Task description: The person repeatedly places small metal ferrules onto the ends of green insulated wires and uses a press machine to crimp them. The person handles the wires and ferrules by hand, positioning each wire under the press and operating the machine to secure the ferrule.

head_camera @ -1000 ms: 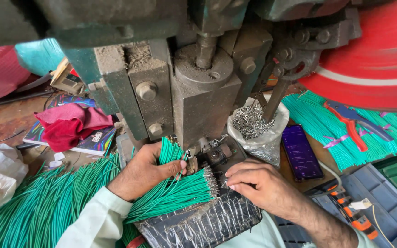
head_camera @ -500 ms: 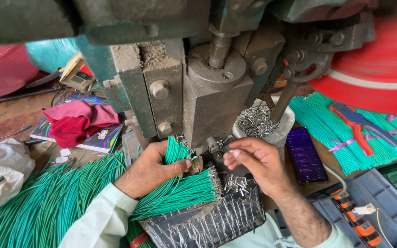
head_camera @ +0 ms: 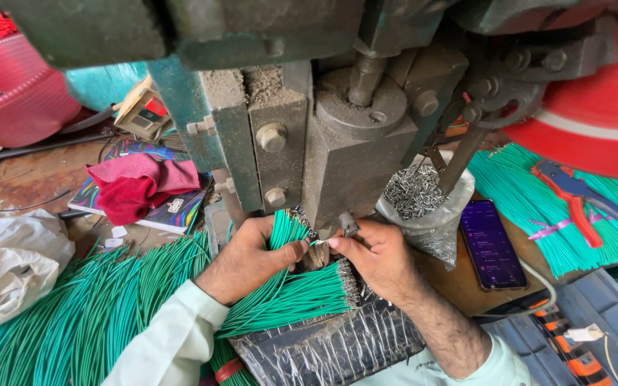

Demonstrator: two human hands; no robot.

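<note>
My left hand [head_camera: 248, 256] grips a bundle of green wires [head_camera: 291, 294] whose stripped ends fan out to the right, just under a grey metal press [head_camera: 330, 150]. My right hand [head_camera: 375, 256] pinches one thin wire end between thumb and fingers and holds it at the foot of the press die [head_camera: 347, 224]. The fingertips of both hands nearly touch there. A plastic-wrapped dark tray [head_camera: 330, 347] lies below the hands.
A large heap of green wires [head_camera: 73, 314] covers the left bench, another heap [head_camera: 538, 200] lies at right with red-blue pliers [head_camera: 577, 196]. A bag of small metal terminals [head_camera: 416, 196], a phone [head_camera: 491, 243], a red cloth [head_camera: 137, 186], a white bag [head_camera: 8, 261], a spinning red wheel [head_camera: 595, 121].
My right hand has moved up and left from the tray to the press die, with a wire end pinched in it. The view has closed in on the press.
</note>
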